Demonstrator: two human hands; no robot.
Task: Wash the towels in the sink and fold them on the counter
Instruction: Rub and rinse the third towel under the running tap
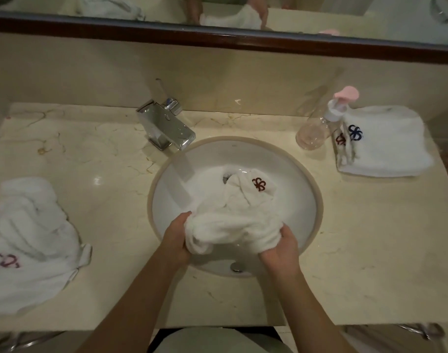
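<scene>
Hands, left hand [177,238] and right hand [279,247], both clench the bunched white towel [233,215] low over the sink [302,174], soft, floppy, likely water-heavy and slippery, so I'd grab thick gathered folds near each end, not the loose logo corner.

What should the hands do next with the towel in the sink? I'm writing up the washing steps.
Probably rub or wring the towel over the sink: the left hand and right hand each grip a bunched end, and no water visibly runs from the faucet.
</scene>
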